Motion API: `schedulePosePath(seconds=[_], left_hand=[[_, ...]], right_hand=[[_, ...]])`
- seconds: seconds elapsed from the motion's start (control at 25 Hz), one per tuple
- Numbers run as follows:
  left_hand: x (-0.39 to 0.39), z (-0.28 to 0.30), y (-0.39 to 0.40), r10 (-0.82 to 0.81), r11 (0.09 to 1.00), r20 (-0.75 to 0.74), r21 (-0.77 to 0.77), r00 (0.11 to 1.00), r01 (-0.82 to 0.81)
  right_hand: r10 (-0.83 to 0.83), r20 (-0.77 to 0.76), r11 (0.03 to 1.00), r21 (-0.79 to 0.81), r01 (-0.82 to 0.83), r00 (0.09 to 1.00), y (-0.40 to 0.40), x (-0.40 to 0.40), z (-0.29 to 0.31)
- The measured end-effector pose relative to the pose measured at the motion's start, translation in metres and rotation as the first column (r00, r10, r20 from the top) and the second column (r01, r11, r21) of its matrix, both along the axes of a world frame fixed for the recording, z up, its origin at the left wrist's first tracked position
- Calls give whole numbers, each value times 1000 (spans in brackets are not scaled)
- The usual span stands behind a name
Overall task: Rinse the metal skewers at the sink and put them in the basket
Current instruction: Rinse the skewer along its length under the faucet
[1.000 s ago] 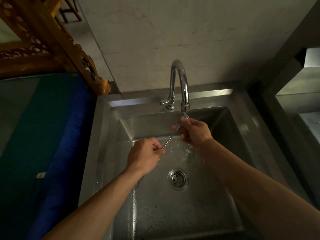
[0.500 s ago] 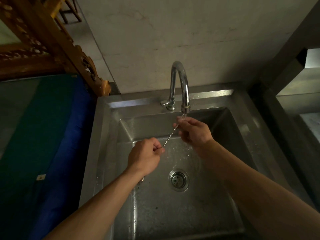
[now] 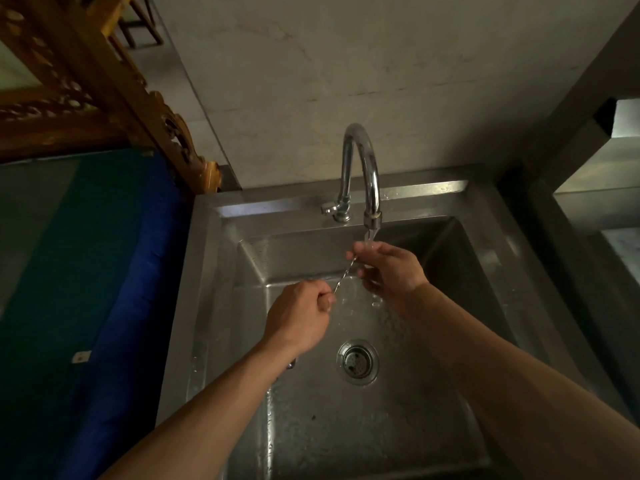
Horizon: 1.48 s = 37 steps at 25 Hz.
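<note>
A thin twisted metal skewer (image 3: 343, 276) slants between my two hands over the steel sink (image 3: 242, 216). My left hand (image 3: 298, 317) grips its lower end with curled fingers. Higher up, my right hand (image 3: 388, 268) pinches the upper end directly beneath the chrome faucet (image 3: 360, 174). Water runs from the spout onto my right fingers and splashes into the basin. A small piece of metal (image 3: 291, 364) peeks out below my left wrist. No basket is in view.
The drain (image 3: 357, 362) sits in the wet basin floor below my hands. A blue and green covered surface (image 3: 86, 271) lies to the left, with a carved wooden frame (image 3: 104, 98) behind it. Grey ledges (image 3: 595, 202) rise on the right.
Both hands stay at the stream; my right hand has slid slightly along the skewer under the spout. The view has shifted a little.
</note>
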<state>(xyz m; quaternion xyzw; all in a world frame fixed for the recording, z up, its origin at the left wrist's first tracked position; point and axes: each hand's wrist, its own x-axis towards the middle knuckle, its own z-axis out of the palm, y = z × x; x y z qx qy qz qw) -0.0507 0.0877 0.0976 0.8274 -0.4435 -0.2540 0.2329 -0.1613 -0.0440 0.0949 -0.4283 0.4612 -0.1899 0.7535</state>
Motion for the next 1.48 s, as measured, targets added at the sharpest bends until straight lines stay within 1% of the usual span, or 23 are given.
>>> schedulePosePath(seconds=[0.08,0.16,0.24,0.32,0.36,0.4,0.44,0.52,0.6,0.68,0.8,0.84,0.92,1.0,1.04,1.08,1.16,1.2,1.24,1.28,1.48], left_hand=[[-1,1,1,-21,1000,10,-18,1000,22],[0,2,-1,-7,1000,36,-23,999,7],[0,4,-5,22,999,47,-43,999,-20],[-2,8,-11,39,996,50,-85,998,-34],[-4,9,-15,42,993,46,-109,998,-36],[-4,9,-17,36,991,45,-129,998,-30],[-3,9,-17,22,990,52,-139,998,-15],[3,7,-13,3,991,76,-136,997,8],[11,4,-10,32,991,95,-129,995,-20],[14,4,-13,70,990,94,-130,993,-58],[2,9,-33,84,985,49,-157,995,-75],[-1,10,-39,81,985,28,-157,996,-76],[0,10,-47,84,983,-56,-157,995,-91],[4,9,-50,107,976,-178,-171,978,-138],[5,8,-52,133,966,-261,-182,956,-184],[4,9,-54,155,952,-360,-194,920,-237],[-2,13,-63,180,921,-556,-193,811,-337],[-6,15,-68,197,908,-621,-176,759,-380],[-10,17,-72,216,899,-653,-157,726,-409],[-14,18,-76,233,894,-655,-147,719,-424],[-20,16,-78,242,907,-611,-134,754,-399]], right_hand=[[-57,-90,998,-35,54,994,-5,1,2],[-50,-121,996,-76,41,991,-6,2,2],[39,-130,994,-99,-52,991,-1,-1,-2],[143,-135,985,-79,-155,980,4,-4,-7],[162,-121,984,-57,-170,979,3,-6,-7],[141,-96,988,-41,-146,985,0,-7,-6],[83,-65,996,-30,-85,994,-5,-8,-4],[-97,-10,995,-14,96,995,-20,-12,1],[-216,10,976,-24,216,976,-30,-16,3],[-218,25,976,-15,218,976,-24,-12,3],[-100,51,995,21,99,994,1,-2,-2],[-73,57,997,22,71,996,6,0,-2],[-82,76,997,-6,82,994,3,-2,2],[-132,79,990,-44,136,988,-9,-9,7],[-158,81,985,-52,162,984,-16,-13,11],[-179,90,982,-51,184,980,-21,-16,13],[-216,107,975,-24,219,971,-28,-19,18],[-237,108,971,-4,239,965,-30,-21,20],[-259,104,966,11,259,960,-33,-24,21],[-271,96,963,14,271,958,-35,-26,22],[-264,81,964,-9,265,961,-38,-34,25]])
